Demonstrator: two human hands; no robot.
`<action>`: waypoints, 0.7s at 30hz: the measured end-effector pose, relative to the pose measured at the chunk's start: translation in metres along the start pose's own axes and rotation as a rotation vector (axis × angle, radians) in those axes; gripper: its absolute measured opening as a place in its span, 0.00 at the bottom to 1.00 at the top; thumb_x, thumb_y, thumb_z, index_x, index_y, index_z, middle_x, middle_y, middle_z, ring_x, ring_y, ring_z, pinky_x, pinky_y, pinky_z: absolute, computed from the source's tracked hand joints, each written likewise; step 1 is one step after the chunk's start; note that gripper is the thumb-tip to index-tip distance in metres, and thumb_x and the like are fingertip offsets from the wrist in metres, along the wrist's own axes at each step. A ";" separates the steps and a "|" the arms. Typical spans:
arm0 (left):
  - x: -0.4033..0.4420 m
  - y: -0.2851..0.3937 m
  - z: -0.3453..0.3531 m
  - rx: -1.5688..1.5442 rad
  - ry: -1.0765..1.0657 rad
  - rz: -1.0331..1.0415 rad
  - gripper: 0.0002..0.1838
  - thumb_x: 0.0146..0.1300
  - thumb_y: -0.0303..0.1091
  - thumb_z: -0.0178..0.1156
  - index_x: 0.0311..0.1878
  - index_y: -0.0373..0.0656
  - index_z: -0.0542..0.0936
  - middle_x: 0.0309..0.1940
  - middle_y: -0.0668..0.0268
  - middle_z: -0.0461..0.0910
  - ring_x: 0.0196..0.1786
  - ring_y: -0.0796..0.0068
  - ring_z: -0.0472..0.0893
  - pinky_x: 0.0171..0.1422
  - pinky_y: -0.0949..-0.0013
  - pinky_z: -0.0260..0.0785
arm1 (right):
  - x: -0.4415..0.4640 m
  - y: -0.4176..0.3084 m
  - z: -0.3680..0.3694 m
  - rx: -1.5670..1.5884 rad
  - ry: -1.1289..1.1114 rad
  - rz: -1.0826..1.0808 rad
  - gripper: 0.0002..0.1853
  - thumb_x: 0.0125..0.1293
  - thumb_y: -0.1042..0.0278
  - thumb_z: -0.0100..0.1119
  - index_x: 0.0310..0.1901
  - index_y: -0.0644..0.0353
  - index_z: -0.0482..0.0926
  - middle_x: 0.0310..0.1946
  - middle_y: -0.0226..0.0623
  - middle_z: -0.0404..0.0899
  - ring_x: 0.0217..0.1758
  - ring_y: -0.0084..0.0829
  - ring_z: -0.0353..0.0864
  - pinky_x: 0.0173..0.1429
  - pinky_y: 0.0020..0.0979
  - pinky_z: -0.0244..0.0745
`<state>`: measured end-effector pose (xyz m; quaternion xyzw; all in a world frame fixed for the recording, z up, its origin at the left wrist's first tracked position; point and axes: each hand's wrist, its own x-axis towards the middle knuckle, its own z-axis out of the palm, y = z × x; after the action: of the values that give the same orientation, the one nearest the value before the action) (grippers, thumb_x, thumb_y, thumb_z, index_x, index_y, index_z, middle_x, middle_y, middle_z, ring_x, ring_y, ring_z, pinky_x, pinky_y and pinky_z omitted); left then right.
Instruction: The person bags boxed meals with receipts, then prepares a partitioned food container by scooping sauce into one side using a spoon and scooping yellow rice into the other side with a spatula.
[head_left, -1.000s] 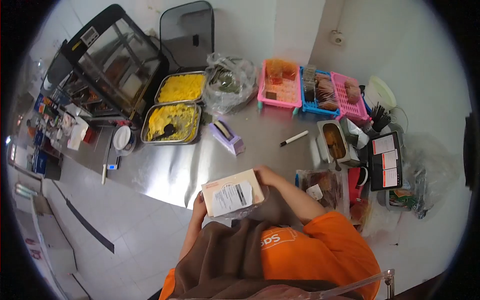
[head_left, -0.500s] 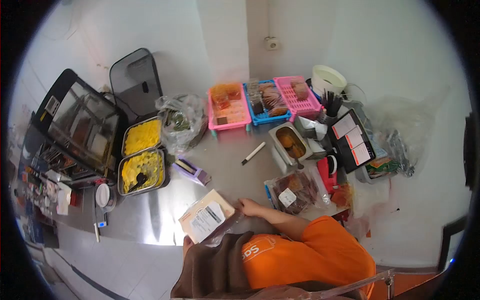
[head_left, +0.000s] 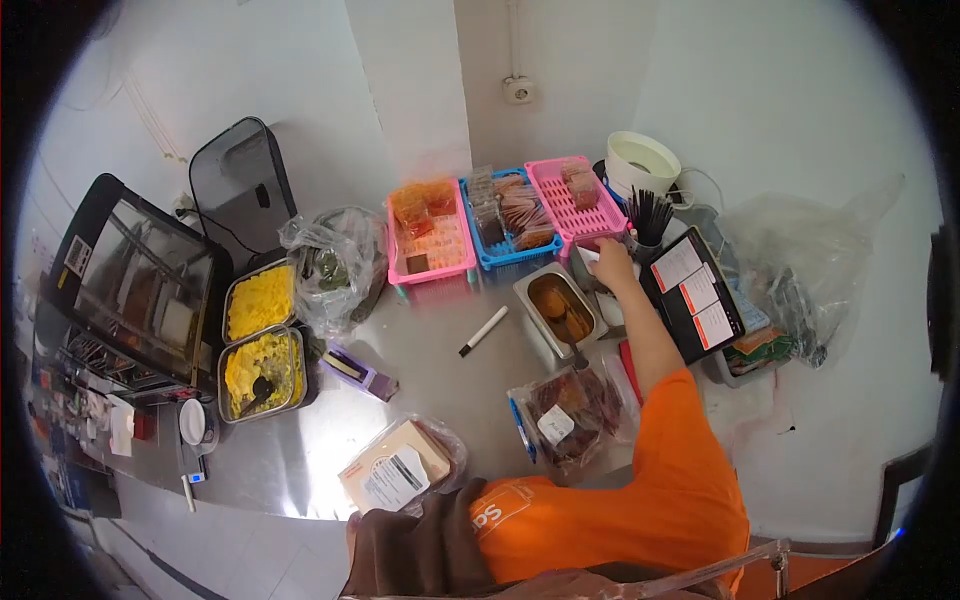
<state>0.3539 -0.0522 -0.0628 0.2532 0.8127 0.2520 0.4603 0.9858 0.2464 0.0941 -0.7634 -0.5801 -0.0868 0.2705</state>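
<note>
Cream rectangular cardboard box [head_left: 412, 452] is seen beside the left hand [head_left: 352, 524], white paper [head_left: 590, 256] beside the right hand [head_left: 613, 264]; openness and hold cannot be told for either.

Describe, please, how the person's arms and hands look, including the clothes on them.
The right hand shows no glove, and the forearm is bare below a short orange sleeve. The orange shirt has white letters in front, beside a brown cloth. The left hand is mostly hidden.
</note>
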 end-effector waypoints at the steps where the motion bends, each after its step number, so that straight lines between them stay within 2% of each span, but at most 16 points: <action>1: -0.001 0.001 0.002 -0.003 0.008 -0.006 0.16 0.56 0.31 0.54 0.48 0.37 0.69 0.38 0.62 0.73 0.40 0.70 0.72 0.44 0.67 0.66 | 0.006 0.008 0.007 -0.220 -0.033 -0.005 0.10 0.48 0.69 0.64 0.32 0.61 0.77 0.30 0.40 0.79 0.38 0.40 0.79 0.43 0.38 0.73; 4: -0.003 0.002 0.005 -0.001 0.024 -0.024 0.16 0.56 0.31 0.54 0.48 0.37 0.69 0.38 0.62 0.72 0.41 0.70 0.72 0.44 0.67 0.65 | 0.014 0.030 0.024 -0.328 -0.205 0.016 0.12 0.46 0.67 0.65 0.33 0.60 0.77 0.31 0.41 0.79 0.41 0.42 0.78 0.45 0.41 0.71; 7: -0.004 0.003 0.006 -0.002 0.044 -0.044 0.16 0.56 0.30 0.54 0.48 0.37 0.69 0.38 0.62 0.72 0.41 0.70 0.72 0.45 0.67 0.65 | 0.024 0.054 0.039 -0.161 -0.287 0.061 0.10 0.48 0.66 0.64 0.31 0.60 0.78 0.30 0.45 0.78 0.39 0.45 0.78 0.44 0.41 0.71; 11: -0.009 0.001 0.005 -0.003 0.054 -0.047 0.16 0.56 0.30 0.54 0.48 0.37 0.69 0.39 0.62 0.72 0.42 0.70 0.71 0.45 0.67 0.65 | 0.028 0.068 0.048 0.016 -0.222 0.034 0.10 0.52 0.64 0.59 0.25 0.63 0.80 0.26 0.50 0.77 0.34 0.48 0.77 0.41 0.43 0.71; 14: -0.009 0.002 0.006 -0.008 0.060 -0.043 0.16 0.56 0.29 0.54 0.48 0.37 0.69 0.39 0.62 0.72 0.42 0.70 0.71 0.46 0.67 0.65 | 0.032 0.079 0.050 0.068 -0.173 -0.054 0.08 0.52 0.67 0.59 0.27 0.63 0.81 0.25 0.47 0.79 0.34 0.44 0.80 0.40 0.41 0.73; 17: -0.008 0.001 0.005 -0.012 0.065 -0.038 0.16 0.55 0.29 0.54 0.48 0.37 0.69 0.39 0.62 0.71 0.43 0.70 0.71 0.46 0.67 0.65 | 0.035 0.074 0.029 0.350 -0.123 -0.004 0.06 0.47 0.71 0.64 0.27 0.63 0.81 0.22 0.42 0.79 0.26 0.35 0.80 0.34 0.32 0.73; 20: -0.009 0.002 0.006 -0.023 0.067 -0.031 0.16 0.55 0.29 0.54 0.48 0.37 0.69 0.40 0.62 0.71 0.43 0.70 0.71 0.47 0.67 0.64 | 0.038 0.066 0.007 0.514 -0.096 0.134 0.07 0.45 0.72 0.66 0.27 0.64 0.81 0.21 0.37 0.79 0.24 0.27 0.78 0.33 0.27 0.72; 21: -0.009 0.001 0.005 -0.023 0.068 -0.028 0.16 0.55 0.29 0.54 0.48 0.37 0.69 0.40 0.62 0.71 0.43 0.70 0.71 0.47 0.67 0.64 | 0.040 0.067 0.006 0.478 -0.112 0.141 0.07 0.45 0.72 0.66 0.27 0.64 0.81 0.21 0.38 0.79 0.24 0.27 0.78 0.33 0.27 0.72</action>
<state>0.3627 -0.0559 -0.0589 0.2278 0.8284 0.2635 0.4388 1.0591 0.2708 0.0860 -0.7200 -0.5434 0.1142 0.4162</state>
